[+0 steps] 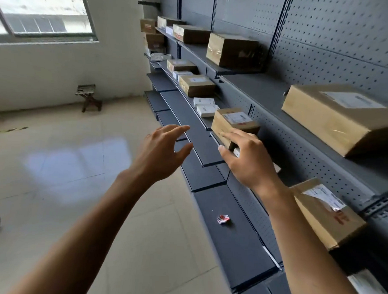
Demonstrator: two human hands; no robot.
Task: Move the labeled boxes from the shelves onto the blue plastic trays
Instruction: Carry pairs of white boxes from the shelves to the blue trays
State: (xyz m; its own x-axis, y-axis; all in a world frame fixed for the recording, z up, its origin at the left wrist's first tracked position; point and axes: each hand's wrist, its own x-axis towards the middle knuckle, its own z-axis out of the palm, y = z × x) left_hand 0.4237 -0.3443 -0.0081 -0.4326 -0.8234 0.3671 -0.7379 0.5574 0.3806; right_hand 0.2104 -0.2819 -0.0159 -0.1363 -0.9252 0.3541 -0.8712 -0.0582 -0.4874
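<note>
**2 hands closing in on a labeled box at shelf height**

2 bare hands reach toward a labeled box (234, 124) that sits on the dark metal shelf (196, 116), its printed label facing up. The right hand (248, 162) is the nearer: its fingers are straight and lightly spread, laid against the box's near front face, with the thumb held apart below. Whether the fingertips press the cardboard or only hover over it cannot be told, since the hand hides the contact. The left hand (164, 152) hangs in the air to the left of the box, well clear of it, fingers wide and holding nothing. The box lies ahead of and slightly above both palms, its long axis apparently running back toward the pegboard wall (323, 63), so the 2 hands flank its short near end. A likely next step is a grasp from both sides, which would call for the left hand to travel right to the box's free side. No blue trays are in view. Other parcels, including a large box (335, 116) on the shelf above and a tilted box (325, 213) at lower right, await transfer.
</note>
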